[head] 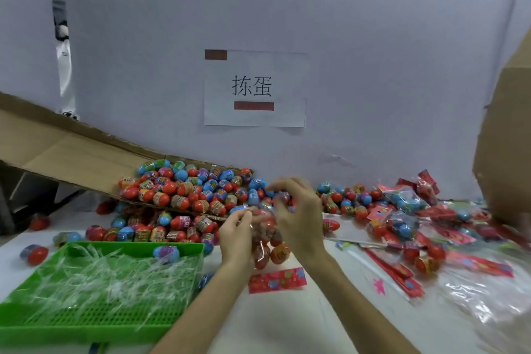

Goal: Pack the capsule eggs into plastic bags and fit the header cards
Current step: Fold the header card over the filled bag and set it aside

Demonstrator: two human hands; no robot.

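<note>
My left hand pinches the rim of a clear plastic bag that hangs between both hands with red capsule eggs inside it. My right hand is at the bag's mouth, fingers curled; motion blur hides what they hold. A big heap of red and blue capsule eggs lies behind the hands, spilling from a tilted cardboard sheet. A red header card lies flat on the white table just below the bag. Packed bags with red headers are piled to the right.
A green plastic basket with clear bags in it stands at the front left. Loose red header cards and clear film lie at the right. A cardboard box rises at the far right. A paper sign hangs on the wall.
</note>
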